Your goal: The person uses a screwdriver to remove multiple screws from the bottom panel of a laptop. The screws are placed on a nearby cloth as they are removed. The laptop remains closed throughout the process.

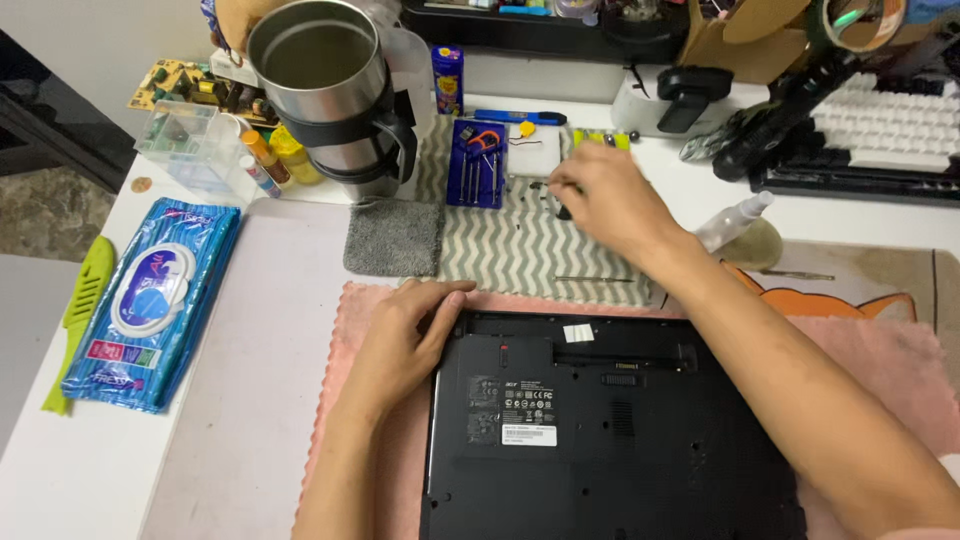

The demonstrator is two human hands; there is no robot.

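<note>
Clearly, at the far left of the white surface lies a lime-green plastic tool, and beside it a blue soft pack of wet wipes, both well away from the work so they do not disturb it. Behind them stand a clear plastic box, some small bottles and a tall steel tumbler with a black handle, which hides part of the back row.

The left hand rests flat on the upper left corner of the black laptop turned bottom-up; its fingers are spread and hold nothing, and I judge they only press to keep the machine from sliding. The laptop lies on a pink cloth mat, probably to protect its lid, and it is in the lower middle of the view, touching that hand.

Above it is a small grey pad and a grey-white zigzag cloth, where a blue open case of small screwdrivers and some tiny dark parts lie, so that small things do not roll away. A thin metal rod lies there too.

The right hand reaches over the laptop to this cloth; its fingers are pinched narrow, but whether something is between them I cannot tell. Its forearm crosses the laptop's right side and covers it. Further right stand a small spray bottle and a white keyboard.
</note>
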